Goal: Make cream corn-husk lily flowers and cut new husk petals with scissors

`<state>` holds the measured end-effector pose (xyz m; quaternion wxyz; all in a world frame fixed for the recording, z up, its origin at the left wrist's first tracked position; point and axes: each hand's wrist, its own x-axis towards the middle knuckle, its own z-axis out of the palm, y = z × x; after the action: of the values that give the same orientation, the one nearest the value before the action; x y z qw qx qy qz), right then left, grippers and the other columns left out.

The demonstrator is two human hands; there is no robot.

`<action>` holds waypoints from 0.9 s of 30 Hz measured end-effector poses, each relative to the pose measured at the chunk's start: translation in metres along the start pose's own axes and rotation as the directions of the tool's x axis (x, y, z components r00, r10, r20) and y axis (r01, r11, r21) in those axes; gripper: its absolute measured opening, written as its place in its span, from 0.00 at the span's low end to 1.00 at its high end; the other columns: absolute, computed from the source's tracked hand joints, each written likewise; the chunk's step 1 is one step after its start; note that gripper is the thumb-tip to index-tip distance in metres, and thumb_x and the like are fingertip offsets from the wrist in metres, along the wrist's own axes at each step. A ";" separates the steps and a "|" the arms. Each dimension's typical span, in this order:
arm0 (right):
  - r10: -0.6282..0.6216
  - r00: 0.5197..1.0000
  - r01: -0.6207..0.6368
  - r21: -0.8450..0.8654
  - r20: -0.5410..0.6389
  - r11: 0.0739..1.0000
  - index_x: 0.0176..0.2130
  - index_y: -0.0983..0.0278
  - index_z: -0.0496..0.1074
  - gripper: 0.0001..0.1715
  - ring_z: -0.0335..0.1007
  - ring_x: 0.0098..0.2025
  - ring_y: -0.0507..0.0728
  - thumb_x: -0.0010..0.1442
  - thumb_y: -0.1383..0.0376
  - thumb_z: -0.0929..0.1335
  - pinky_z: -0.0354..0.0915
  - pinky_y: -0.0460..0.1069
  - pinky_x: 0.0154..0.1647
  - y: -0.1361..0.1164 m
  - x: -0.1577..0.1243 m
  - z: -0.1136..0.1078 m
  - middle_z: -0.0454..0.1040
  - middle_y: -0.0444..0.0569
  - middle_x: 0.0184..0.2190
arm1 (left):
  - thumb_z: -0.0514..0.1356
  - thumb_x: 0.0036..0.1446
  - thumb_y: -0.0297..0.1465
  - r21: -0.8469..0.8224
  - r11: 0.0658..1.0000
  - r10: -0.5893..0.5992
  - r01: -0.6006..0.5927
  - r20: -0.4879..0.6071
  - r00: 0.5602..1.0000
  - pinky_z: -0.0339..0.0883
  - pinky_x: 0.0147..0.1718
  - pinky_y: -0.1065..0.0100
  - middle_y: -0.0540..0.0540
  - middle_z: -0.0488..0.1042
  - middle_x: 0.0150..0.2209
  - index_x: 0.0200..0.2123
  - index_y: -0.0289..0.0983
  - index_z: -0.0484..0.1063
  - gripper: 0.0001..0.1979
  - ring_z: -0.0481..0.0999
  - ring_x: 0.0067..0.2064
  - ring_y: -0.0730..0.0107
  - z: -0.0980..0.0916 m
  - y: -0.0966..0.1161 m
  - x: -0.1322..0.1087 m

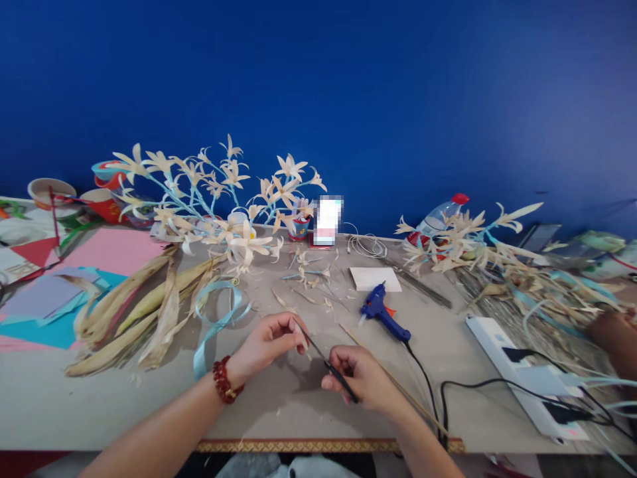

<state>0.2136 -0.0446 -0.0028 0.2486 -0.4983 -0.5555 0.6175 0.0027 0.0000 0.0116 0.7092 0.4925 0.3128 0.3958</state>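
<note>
My right hand (361, 373) is closed on a pair of scissors (340, 380) with black handles, their blades pointing up and left toward my other hand. My left hand (276, 340), a red bead bracelet (227, 380) at its wrist, pinches a small pale strip of corn husk (308, 352), mostly hidden by the fingers. The blade tips reach its fingertips. Husk scraps (326, 303) lie on the table beyond. Left of my hands are dried corn husks (162, 312) and a coiled light-blue ribbon (209, 335).
A blue glue gun (385, 315) lies at right, near a white power strip (517, 378) with cords. Husk flowers (199, 189) stand behind, beside a lit phone (327, 222). Coloured paper (122, 251) is at left. Another person's hand (614, 338) shows at the right edge.
</note>
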 end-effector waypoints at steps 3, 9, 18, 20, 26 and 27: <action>-0.005 1.000 0.005 -0.028 -0.005 1.000 0.20 0.61 0.55 0.33 0.49 0.14 0.45 0.43 0.45 0.75 0.42 0.43 0.15 0.000 0.000 -0.003 0.54 0.33 0.12 | 0.66 0.51 0.38 0.004 1.000 -0.007 0.006 0.025 1.000 0.65 0.33 0.68 0.47 0.72 0.29 0.25 0.35 0.71 0.13 0.71 0.28 0.71 -0.001 -0.001 0.000; -0.035 0.987 0.011 -0.147 -0.160 0.989 0.22 0.61 0.57 0.28 0.56 0.17 0.49 0.47 0.46 0.73 0.49 0.44 0.18 -0.001 -0.001 -0.012 0.60 0.37 0.15 | 0.65 0.52 0.37 -0.050 0.999 0.008 -0.005 0.057 0.998 0.64 0.33 0.68 0.47 0.72 0.30 0.26 0.35 0.70 0.12 0.71 0.29 0.71 0.000 -0.001 0.000; -0.190 0.934 -0.147 -0.808 -0.304 0.570 0.36 0.60 0.67 0.14 0.72 0.30 0.58 0.52 0.57 0.71 0.54 0.47 0.27 -0.005 -0.015 -0.006 0.77 0.46 0.31 | 0.64 0.53 0.36 -0.054 0.998 0.031 -0.031 -0.007 1.000 0.60 0.28 0.71 0.48 0.70 0.28 0.26 0.35 0.72 0.10 0.66 0.26 0.74 0.000 -0.005 -0.001; -0.193 0.945 -0.144 -0.869 -0.262 0.474 0.36 0.60 0.67 0.11 0.72 0.31 0.58 0.52 0.61 0.70 0.53 0.47 0.28 -0.003 -0.015 -0.006 0.76 0.47 0.36 | 0.64 0.53 0.36 -0.053 0.998 0.032 -0.034 -0.031 0.999 0.59 0.27 0.72 0.48 0.70 0.27 0.26 0.35 0.72 0.10 0.64 0.25 0.75 0.000 -0.006 -0.001; -0.124 0.991 0.014 -0.908 -0.042 0.418 0.36 0.61 0.70 0.15 0.72 0.35 0.58 0.48 0.60 0.73 0.53 0.47 0.30 -0.022 -0.016 -0.019 0.74 0.46 0.36 | 0.63 0.54 0.32 -0.087 0.996 0.028 -0.035 -0.077 0.997 0.57 0.26 0.73 0.48 0.71 0.27 0.25 0.35 0.72 0.09 0.64 0.25 0.76 -0.001 -0.011 -0.001; -0.136 0.991 0.052 -0.894 -0.010 0.445 0.36 0.61 0.71 0.15 0.71 0.35 0.58 0.48 0.60 0.74 0.53 0.47 0.30 -0.029 -0.015 -0.020 0.74 0.46 0.35 | 0.63 0.54 0.32 -0.081 0.996 0.026 -0.033 -0.087 0.996 0.57 0.26 0.73 0.49 0.71 0.27 0.25 0.35 0.72 0.08 0.64 0.25 0.76 -0.001 -0.012 0.000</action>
<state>0.2297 -0.0415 0.0313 0.0068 -0.5473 -0.8128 0.1996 0.0047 -0.0021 -0.0003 0.7089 0.4499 0.3189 0.4397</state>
